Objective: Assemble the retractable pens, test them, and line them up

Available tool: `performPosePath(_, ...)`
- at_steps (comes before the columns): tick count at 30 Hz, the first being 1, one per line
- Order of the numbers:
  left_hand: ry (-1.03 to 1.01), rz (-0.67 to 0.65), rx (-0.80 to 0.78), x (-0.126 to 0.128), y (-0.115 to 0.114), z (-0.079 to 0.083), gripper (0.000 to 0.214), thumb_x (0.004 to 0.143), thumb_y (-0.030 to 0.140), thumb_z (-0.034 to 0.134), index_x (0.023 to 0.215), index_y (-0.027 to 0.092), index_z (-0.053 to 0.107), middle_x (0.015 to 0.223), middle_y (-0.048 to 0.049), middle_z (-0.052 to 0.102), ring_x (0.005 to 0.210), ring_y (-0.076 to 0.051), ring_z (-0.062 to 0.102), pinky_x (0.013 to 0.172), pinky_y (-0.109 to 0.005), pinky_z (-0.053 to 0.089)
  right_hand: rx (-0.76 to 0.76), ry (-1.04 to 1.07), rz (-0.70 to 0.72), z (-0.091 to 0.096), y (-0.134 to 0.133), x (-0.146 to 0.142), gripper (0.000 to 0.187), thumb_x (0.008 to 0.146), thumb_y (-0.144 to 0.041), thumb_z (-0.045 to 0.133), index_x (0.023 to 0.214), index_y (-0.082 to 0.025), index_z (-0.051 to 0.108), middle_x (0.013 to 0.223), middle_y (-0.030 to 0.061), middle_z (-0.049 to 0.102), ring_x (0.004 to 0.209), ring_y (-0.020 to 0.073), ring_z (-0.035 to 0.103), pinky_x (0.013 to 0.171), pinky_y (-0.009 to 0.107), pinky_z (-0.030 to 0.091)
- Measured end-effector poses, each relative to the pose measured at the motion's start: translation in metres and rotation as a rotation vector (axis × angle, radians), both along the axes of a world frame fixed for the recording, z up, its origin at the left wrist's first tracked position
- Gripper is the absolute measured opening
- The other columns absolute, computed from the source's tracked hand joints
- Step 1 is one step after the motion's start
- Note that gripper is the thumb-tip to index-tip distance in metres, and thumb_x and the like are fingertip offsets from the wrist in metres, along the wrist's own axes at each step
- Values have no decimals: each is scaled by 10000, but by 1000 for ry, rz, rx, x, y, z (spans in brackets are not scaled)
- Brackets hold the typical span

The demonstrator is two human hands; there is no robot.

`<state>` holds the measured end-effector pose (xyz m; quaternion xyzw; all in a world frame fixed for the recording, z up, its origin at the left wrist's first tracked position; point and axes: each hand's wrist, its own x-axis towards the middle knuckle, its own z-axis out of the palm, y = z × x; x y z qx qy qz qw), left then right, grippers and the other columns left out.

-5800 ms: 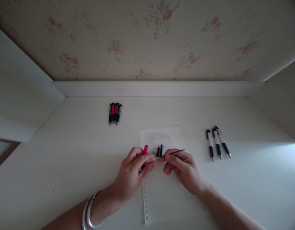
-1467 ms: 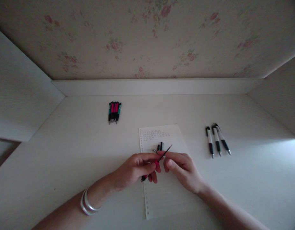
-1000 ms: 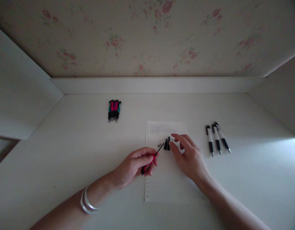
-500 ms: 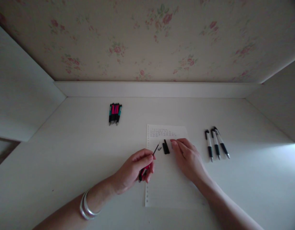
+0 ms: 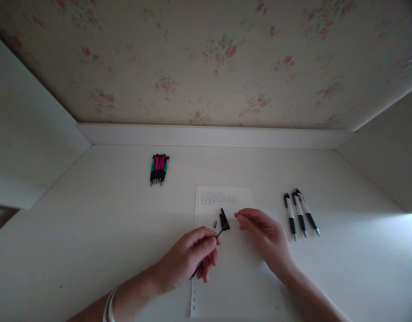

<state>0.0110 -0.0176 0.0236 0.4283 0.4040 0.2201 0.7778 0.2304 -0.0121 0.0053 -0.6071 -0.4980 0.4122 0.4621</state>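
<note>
My left hand (image 5: 189,252) is closed, pinching a thin dark pen refill (image 5: 220,233) between thumb and forefinger, its end slanting up to the right. Under the curled fingers shows part of a pink and black pen barrel (image 5: 195,271), mostly hidden. My right hand (image 5: 264,239) hovers over the right side of the sheet, thumb and forefinger pressed together; anything between them is too small to name. Between the hands, black pen parts (image 5: 223,218) lie on the lined paper (image 5: 239,277). A small silvery pen tip (image 5: 215,224) rests just left of them.
Several teal, pink and purple pens (image 5: 159,170) lie side by side at the back left. Three white and black pens (image 5: 299,214) are to the right of the paper. White panels flank the white desk (image 5: 102,214), with a low ledge (image 5: 206,136) at the back.
The refill's end has swung down and right, now overlapping the black parts in view. My right fingertips have drawn slightly away from these parts. The camera view has tilted up a little.
</note>
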Motion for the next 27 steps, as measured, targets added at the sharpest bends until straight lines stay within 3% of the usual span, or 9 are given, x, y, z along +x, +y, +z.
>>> performPosePath(4,58,-72,60,0,-2,0,321,934,483,531,858,171,529,710,31,577,453,-51,521,432,-185,314,-84,422,10,5,-2,-6,187,740,-371,821,846,-228,765,849,40,776,562,97,586,584,239,498)
performPosePath(8,67,-81,58,1,-2,1,308,939,471,515,865,172,526,720,23,597,467,-57,535,444,-190,323,-123,585,53,7,-3,-10,173,703,-322,865,821,-230,779,819,33,778,525,61,548,531,188,454)
performPosePath(27,84,-84,32,2,1,7,337,893,500,541,844,167,527,712,6,610,474,-70,534,466,-204,324,-87,575,166,1,-6,-8,121,783,-278,817,886,-231,775,858,37,773,555,71,565,525,189,480)
